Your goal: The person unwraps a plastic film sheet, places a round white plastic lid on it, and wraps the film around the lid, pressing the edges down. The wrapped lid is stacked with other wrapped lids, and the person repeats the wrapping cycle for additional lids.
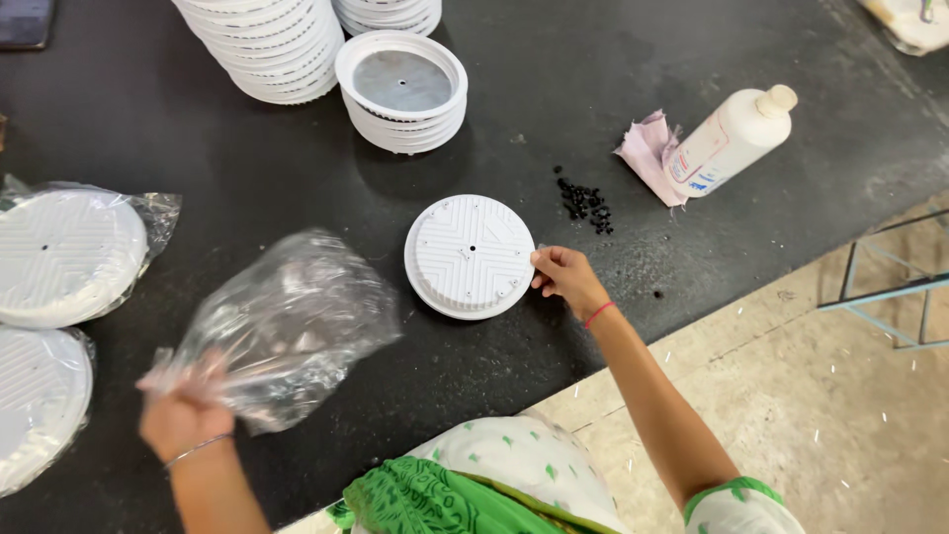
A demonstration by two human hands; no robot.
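From where I watch, open dark tabletop (178, 138) lies at nine to eleven o'clock of the white round cover (470, 256), and another bare stretch runs toward six o'clock down to the table's near edge. At twelve o'clock the stacks of white covers (402, 94) block the way, at two o'clock a heap of small black screws (586, 203), then a white bottle (733, 138) on a pink cloth (647, 150). At nine o'clock my left hand (183, 415) holds up a clear plastic bag (287, 321) that fills the lane, with bagged covers (64, 255) beyond at the left edge.

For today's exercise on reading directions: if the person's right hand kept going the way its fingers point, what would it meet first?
The right hand points left and already touches the white round disc at its rim, so that disc comes first.
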